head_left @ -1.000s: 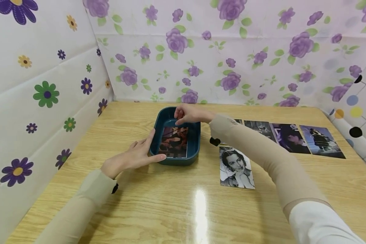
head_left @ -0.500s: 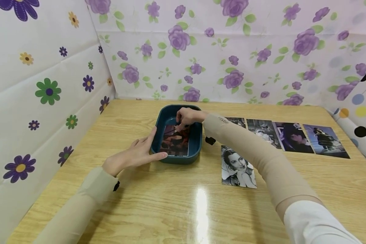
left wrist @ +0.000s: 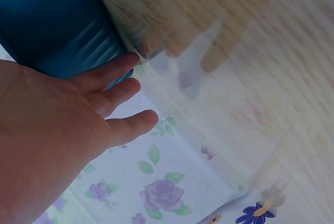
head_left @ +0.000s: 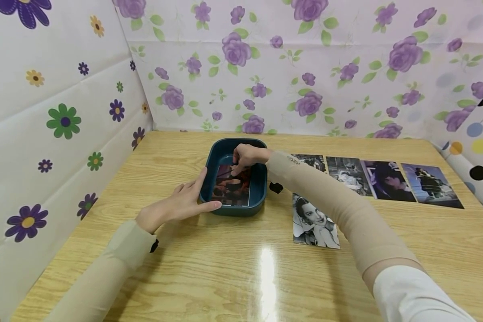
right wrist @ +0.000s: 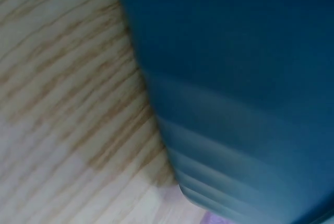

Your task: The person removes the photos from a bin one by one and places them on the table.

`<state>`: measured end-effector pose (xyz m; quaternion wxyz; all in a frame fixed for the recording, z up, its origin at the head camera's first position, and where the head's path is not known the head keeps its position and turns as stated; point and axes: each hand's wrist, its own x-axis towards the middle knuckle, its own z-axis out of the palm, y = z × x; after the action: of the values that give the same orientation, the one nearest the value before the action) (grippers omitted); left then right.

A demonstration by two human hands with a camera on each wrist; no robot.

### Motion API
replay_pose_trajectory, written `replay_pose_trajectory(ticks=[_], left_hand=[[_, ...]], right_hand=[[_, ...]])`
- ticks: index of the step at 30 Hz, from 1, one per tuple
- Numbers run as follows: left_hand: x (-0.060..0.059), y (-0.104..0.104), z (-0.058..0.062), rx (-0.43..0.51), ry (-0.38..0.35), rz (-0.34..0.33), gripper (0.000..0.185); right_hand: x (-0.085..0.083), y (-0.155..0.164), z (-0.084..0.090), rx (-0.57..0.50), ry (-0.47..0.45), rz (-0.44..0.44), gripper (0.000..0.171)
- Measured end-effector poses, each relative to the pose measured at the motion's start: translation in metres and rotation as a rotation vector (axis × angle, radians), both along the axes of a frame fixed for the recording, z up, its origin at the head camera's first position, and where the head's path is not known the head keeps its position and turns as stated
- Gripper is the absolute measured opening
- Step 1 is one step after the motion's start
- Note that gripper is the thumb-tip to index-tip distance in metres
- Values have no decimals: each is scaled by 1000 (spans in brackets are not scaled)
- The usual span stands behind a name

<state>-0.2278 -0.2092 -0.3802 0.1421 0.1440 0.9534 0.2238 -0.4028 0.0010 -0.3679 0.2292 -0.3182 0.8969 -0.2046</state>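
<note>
Lying under right hand (head_left: 247,156): photo (head_left: 231,186)

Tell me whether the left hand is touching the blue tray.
Touching. In the head view the left hand lies flat against the blue tray, thumb along its near rim; the left wrist view shows the fingers on its wall.

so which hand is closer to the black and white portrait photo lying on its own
Right. The right hand is inside the teal tray, touching the far end of the photo there, just up-left of the portrait photo. The left hand rests against the tray's far-side wall, farther away.
</note>
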Motion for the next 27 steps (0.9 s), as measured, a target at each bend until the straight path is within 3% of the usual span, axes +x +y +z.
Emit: replay_pose_trajectory(ticks=[18, 27], left_hand=[[1, 0, 0, 7, -3, 1, 107], [2, 1, 1, 12, -6, 4, 108]], right_hand=[[0, -3, -3, 58, 8, -13, 44], [0, -3, -4, 34, 79, 17, 40]])
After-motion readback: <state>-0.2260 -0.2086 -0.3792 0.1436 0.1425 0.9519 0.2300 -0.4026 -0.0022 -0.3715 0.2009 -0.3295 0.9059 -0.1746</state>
